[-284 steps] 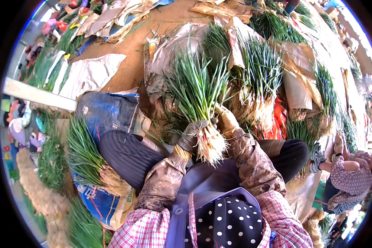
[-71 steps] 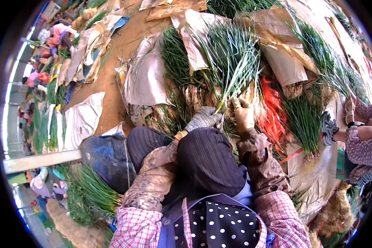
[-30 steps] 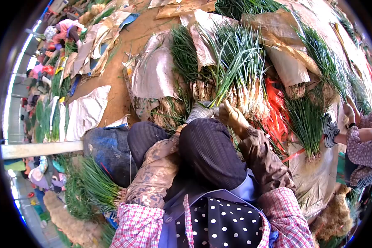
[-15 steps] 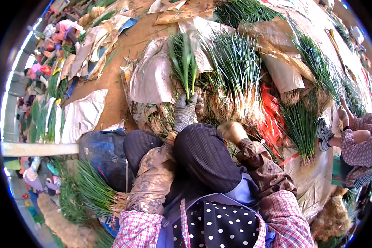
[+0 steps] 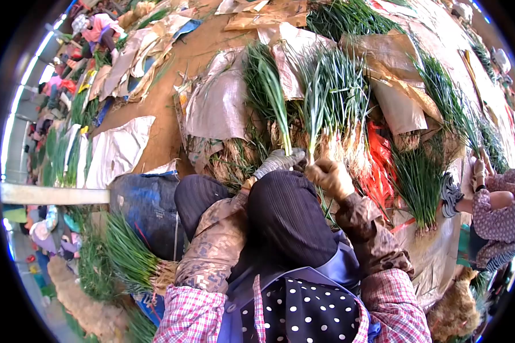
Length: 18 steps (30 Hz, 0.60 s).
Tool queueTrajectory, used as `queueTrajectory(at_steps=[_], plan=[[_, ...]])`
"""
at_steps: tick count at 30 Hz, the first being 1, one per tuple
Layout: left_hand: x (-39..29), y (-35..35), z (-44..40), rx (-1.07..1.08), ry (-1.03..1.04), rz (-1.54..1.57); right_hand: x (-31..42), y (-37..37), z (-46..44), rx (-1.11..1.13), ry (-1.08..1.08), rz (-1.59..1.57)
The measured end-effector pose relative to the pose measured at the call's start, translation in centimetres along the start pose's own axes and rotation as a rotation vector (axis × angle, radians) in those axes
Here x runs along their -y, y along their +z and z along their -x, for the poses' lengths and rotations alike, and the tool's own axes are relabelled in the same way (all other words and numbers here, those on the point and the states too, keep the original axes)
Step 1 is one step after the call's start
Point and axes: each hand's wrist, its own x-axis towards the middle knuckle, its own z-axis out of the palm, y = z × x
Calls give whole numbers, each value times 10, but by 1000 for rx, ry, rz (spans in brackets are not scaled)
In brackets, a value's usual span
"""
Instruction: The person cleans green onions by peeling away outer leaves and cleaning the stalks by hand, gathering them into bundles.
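Observation:
My left hand, in a grey glove, is closed around the white ends of green onions, whose leaves point away from me. Close beside it, my right hand wears a tan glove and has its fingers curled in a pinch at the base of another green onion. Just beyond lies a thick pile of green onions with pale stems and stringy roots turned toward me. More rooty bundles lie left of my hands, partly under a whitish sack.
Red plastic lies right of the pile, next to another onion bundle. At the right edge a co-worker sits with hands on onions. A dark blue container and a bundle stand at my left.
My left hand has shifted right and lower with its green onions. The right hand, blurred near my knee before, has come up beside it and closed on a green onion.

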Motion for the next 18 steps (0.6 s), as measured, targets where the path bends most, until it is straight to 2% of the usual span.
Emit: queueTrajectory(at_steps=[1,2,3,4,5,6,7,8,9,11,12,14,15,17,18], plan=[[-4,2,0,-16,-65,-41,19,3,10,92,69,-62],[-18,12,12,-102,-101,-228,11,10,8,107,73,-59],[-12,5,4,-57,-42,-257,3,17,6,118,79,-55],[-1,-5,-10,-10,19,-287,10,5,-3,234,191,65],[-6,-3,-6,38,80,-318,5,6,-12,221,201,-187],[-7,5,-1,6,0,-168,2,5,-21,224,268,-316],[-7,5,-1,-24,-9,-182,8,6,-28,226,333,-447],[-7,5,-1,-56,-19,-197,19,16,-33,23,349,-516],[-5,4,-2,-88,-31,-211,30,16,-39,-27,489,-658],[6,-3,-13,-149,5,-270,10,22,-54,-16,403,-859],[10,-7,-18,-155,29,-286,7,30,-56,-188,505,-889],[1,-5,-12,-171,20,-356,-8,38,-58,-157,543,-1071],[6,-8,-15,-169,37,-292,-17,42,-58,-144,564,-1162],[12,-9,-19,-160,75,-165,-11,45,-59,-272,639,-1196],[14,-11,-21,-261,65,-254,-19,48,-62,-327,663,-1237]])
